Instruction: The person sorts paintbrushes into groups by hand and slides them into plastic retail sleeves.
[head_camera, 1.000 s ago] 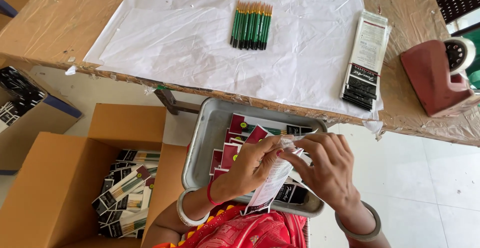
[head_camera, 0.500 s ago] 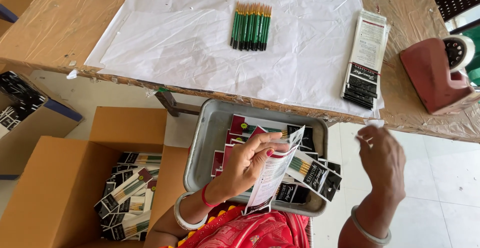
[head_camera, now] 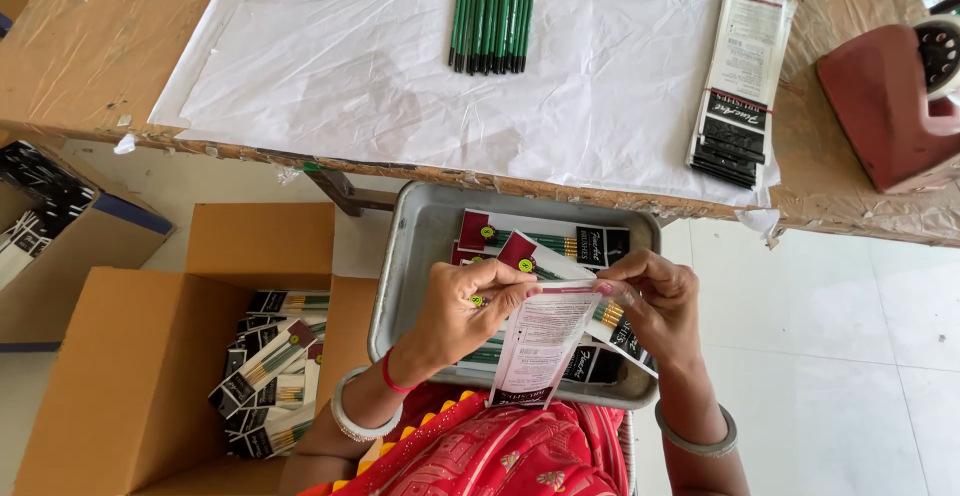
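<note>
Your left hand [head_camera: 462, 308] and right hand [head_camera: 652, 301] pinch one packet [head_camera: 545, 341]; many packets fill the box [head_camera: 130, 356], loose brushes [head_camera: 493, 21] wait.

Around the metal tray [head_camera: 400, 256] as landmark: open white sheet [head_camera: 330, 86] beyond its far rim, bare up to the row of green pencils [head_camera: 492, 22]. Far right of the tray, passage narrowed by a stack of flat packets [head_camera: 740, 76] and a red tape dispenser [head_camera: 885, 106]. Left of the tray, an open cardboard box [head_camera: 130, 376] half filled with packets. Inside the tray, packets and both hands [head_camera: 470, 311] [head_camera: 650, 301] filling the near half; only the far left corner bare.
</note>
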